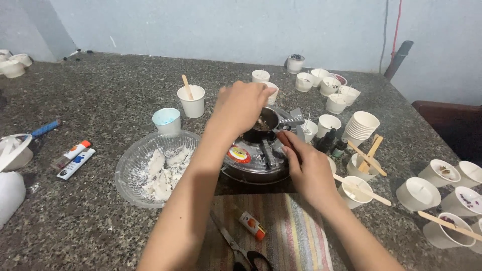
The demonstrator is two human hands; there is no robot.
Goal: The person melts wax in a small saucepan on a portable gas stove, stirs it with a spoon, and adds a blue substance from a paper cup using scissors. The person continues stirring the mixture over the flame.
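Observation:
My left hand [242, 105] hovers over a small metal pot [265, 120], its fingers bunched together at the pot's rim; what they pinch, if anything, is too small to tell. The pot sits on a round portable burner [253, 160] in the middle of the speckled stone counter [100, 90]. Below it, my right hand [307, 168] is closed around the pot's reddish-brown handle [284, 139]. Left of the burner stands a clear glass bowl [131, 168] holding white wax chunks [163, 175].
Several white paper cups [362, 125], some with wicks and wooden sticks [370, 154], crowd the right side. A cup with a stick [192, 100] and a blue-lined cup [167, 120] stand behind the bowl. Scissors [241, 251] and a small tube [252, 225] lie on a striped cloth [296, 236]. Lighters [74, 159] lie left.

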